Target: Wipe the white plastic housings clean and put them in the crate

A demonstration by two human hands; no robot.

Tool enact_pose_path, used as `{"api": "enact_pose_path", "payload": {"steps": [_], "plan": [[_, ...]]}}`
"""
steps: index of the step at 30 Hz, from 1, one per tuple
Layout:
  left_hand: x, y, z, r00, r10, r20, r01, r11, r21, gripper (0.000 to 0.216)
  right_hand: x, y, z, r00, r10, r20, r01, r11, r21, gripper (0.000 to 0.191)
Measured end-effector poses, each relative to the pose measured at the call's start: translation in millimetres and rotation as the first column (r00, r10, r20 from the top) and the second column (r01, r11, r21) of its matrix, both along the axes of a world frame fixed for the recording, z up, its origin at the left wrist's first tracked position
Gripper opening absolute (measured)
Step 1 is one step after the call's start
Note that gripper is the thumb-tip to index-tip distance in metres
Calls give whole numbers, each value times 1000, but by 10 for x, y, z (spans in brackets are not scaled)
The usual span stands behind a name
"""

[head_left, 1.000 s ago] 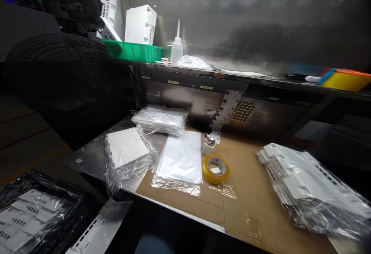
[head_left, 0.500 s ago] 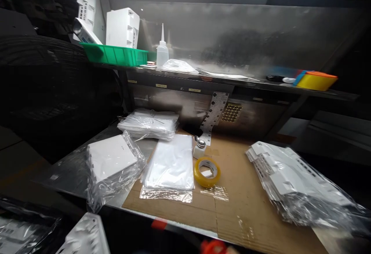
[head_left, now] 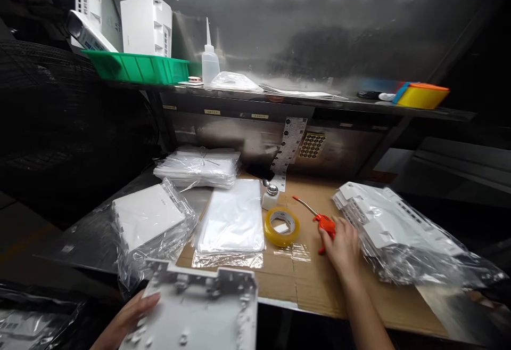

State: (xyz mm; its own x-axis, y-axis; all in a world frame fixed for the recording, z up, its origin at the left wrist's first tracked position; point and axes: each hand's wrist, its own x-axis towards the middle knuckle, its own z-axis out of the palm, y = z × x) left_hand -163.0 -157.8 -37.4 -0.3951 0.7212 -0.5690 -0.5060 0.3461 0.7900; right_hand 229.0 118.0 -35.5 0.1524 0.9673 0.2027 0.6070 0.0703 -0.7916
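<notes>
In the head view my left hand [head_left: 138, 315] grips the left edge of a white plastic housing [head_left: 199, 307] at the bottom, its ribbed inner side facing up. My right hand [head_left: 343, 243] is on a red air blow gun [head_left: 326, 226] over the cardboard, fingers around its body. The gun's thin metal nozzle points up and left, towards the roll of yellowish tape [head_left: 281, 226] and a small pump bottle [head_left: 270, 196]. Left of the tape lies a stack of clear plastic bags [head_left: 230, 217].
Bagged white housings lie at the left [head_left: 149, 217] and right [head_left: 393, 222] of the cardboard [head_left: 315, 281]. Another bundle of bags [head_left: 197, 166] sits behind. On the shelf above stand a green bin [head_left: 138, 67], a squeeze bottle [head_left: 209, 65] and a yellow-orange box [head_left: 425, 96].
Both hands have come up into view. The white housing has risen from the lower left to the bottom middle, and the red blow gun from the bottom edge onto the cardboard.
</notes>
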Motion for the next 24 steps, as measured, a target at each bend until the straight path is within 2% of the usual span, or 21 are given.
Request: {"api": "enact_pose_path", "payload": {"steps": [2,3,4,5,6,7,8,10,12,15,18,21,24], "plan": [[114,300,120,995,-97,-17,98,995,36,43,-124,-412,7,969,193,-154,-199,980,-27,71],[190,459,177,984,-171,-60,174,983,62,43,-183,-634,3,881,326,-344,-377,922,-92,68],[273,616,222,951,-273,-145,289,952,103,42,-234,-847,-8,720,394,-571,-564,812,-150,69],[354,766,251,893,-374,-250,414,901,128,43,-273,-1038,-26,551,357,-755,-690,703,-171,74],[426,905,261,856,-419,-303,474,871,133,46,-297,-1196,-48,425,252,-869,-748,638,-181,74],[481,1030,252,817,-455,-355,525,842,128,48,-303,-1315,-70,351,138,-926,-762,616,-197,72],[514,1139,231,780,-476,-406,562,819,119,54,-291,-1393,-89,325,35,-945,-736,637,-229,66],[505,1304,169,707,-482,-518,609,787,98,64,-214,-1438,-109,332,-132,-934,-621,714,-322,53],[405,1397,109,602,-443,-664,633,772,60,62,-85,-1392,-99,322,-256,-911,-492,777,-393,48],[180,1435,17,384,-358,-851,649,761,-28,49,139,-1302,-51,266,-348,-899,-336,841,-425,50],[2,1421,-135,202,-319,-926,683,723,-100,43,310,-1283,-4,223,-365,-904,-247,876,-415,56],[-76,1408,-300,126,-285,-950,696,708,-120,35,388,-1322,26,194,-384,-903,-215,881,-421,60],[-100,1442,-368,126,-256,-958,698,710,-98,33,395,-1376,58,180,-404,-897,-214,874,-437,62]]}}
